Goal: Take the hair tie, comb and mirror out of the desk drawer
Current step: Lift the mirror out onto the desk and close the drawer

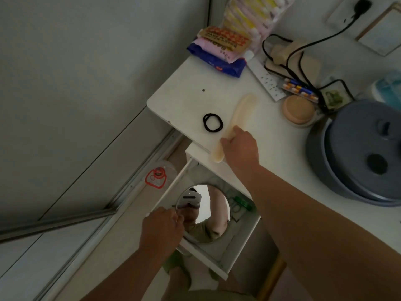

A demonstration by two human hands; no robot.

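Observation:
A black hair tie lies coiled on the white desk top near its front corner. Just right of it lies a cream comb, its handle reaching the desk edge. My right hand rests on the comb's handle with fingers curled over it. Below, the white drawer stands pulled out. A round mirror lies tilted in it. My left hand pinches the mirror's left rim.
At the back of the desk lie snack packets, a power strip with black cables, a round peach compact and a grey lidded pot at right. A green item sits in the drawer. A wall and a sliding rail are at left.

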